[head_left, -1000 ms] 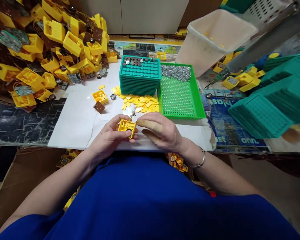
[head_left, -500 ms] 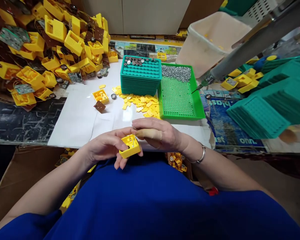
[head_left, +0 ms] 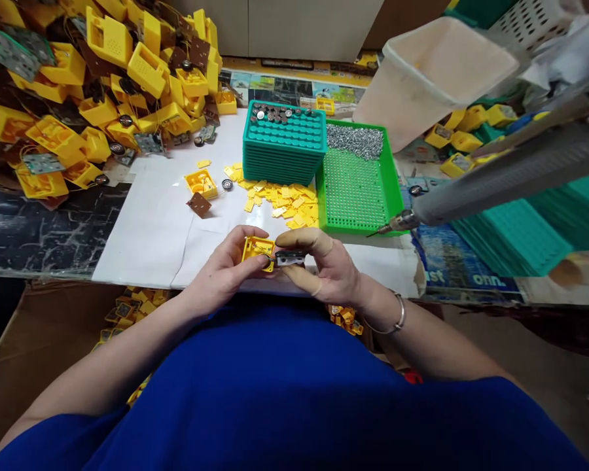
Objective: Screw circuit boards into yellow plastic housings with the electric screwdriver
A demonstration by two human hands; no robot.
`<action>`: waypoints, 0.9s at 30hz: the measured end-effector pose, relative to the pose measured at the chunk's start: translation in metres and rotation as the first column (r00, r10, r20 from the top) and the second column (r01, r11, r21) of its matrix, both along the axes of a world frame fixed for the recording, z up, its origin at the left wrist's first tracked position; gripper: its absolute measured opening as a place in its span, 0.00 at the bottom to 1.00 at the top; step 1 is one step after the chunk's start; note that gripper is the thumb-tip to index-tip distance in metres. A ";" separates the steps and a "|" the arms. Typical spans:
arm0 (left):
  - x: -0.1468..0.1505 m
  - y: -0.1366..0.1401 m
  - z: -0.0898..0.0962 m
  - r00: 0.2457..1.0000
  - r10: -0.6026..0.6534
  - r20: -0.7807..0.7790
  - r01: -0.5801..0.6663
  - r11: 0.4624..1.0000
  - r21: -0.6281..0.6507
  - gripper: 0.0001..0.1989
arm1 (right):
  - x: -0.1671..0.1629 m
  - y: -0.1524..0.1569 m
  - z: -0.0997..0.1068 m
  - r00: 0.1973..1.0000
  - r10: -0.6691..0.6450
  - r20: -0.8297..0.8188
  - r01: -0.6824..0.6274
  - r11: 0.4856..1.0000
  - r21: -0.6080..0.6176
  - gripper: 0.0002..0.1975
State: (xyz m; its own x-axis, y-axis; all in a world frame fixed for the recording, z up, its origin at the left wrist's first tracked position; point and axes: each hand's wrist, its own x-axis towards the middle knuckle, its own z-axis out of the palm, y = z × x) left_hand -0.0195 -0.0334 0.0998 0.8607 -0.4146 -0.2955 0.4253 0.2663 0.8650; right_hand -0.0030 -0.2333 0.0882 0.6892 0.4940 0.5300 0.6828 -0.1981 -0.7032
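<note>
Yellow plastic housing (head_left: 256, 246), one, open side up: held above the near part of the worktop (head_left: 122, 258), over white paper sheeting (head_left: 142, 229). Its interior is partly covered by the left thumb; a dark round part is seen beneath the thumb tip.

Left hand (head_left: 224, 263), bare: grip closed on the housing, which is pinched between thumb and fingers. Right hand (head_left: 334, 265), thumb and forefinger covered with tan finger cots: grip closed on a small flat module (head_left: 290, 258), dark on top and pale on its near side, held just right of the housing. Finer detail of the module cannot be made out. A metal bracelet (head_left: 400, 313) is worn on the right wrist.

Electric screwdriver (head_left: 471, 173), grey, blurred: slanted in from the right, bit pointed down-left near the green tray (head_left: 397, 219).

Beyond the hands: brown square panel (head_left: 199, 205), set at the near side of a second yellow housing (head_left: 201, 184); black round disc (head_left: 227, 185), placed just right of that housing; loose yellow plates (head_left: 294, 206), scattered before a stack of teal trays (head_left: 285, 157). Small silver screws (head_left: 356, 140) are heaped at the green tray's far end.
</note>
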 end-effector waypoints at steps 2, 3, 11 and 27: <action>0.000 0.000 0.000 1.000 -0.027 -0.005 0.027 0.998 -0.063 0.16 | -0.003 0.003 -0.002 1.000 -0.013 0.013 0.013 1.000 0.019 0.17; 0.000 0.001 0.000 0.999 -0.051 -0.018 0.049 0.994 -0.097 0.17 | -0.003 0.005 -0.003 0.999 -0.014 0.033 0.014 1.000 0.020 0.17; 0.001 0.002 0.001 0.999 -0.001 -0.043 -0.002 0.997 -0.078 0.18 | -0.001 0.008 -0.003 0.887 0.044 0.460 0.044 0.983 -0.178 0.16; 0.000 0.002 -0.014 0.975 0.149 0.166 -0.164 0.984 0.076 0.11 | -0.005 0.013 0.011 0.928 -0.027 0.371 0.134 0.955 -0.265 0.11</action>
State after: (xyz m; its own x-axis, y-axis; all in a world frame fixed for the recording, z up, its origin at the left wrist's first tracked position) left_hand -0.0195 -0.0318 0.0856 0.9517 -0.2494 -0.1791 0.2394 0.2376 0.9414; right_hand -0.0080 -0.2206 0.0989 0.5217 0.6100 0.5965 0.8515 -0.4158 -0.3195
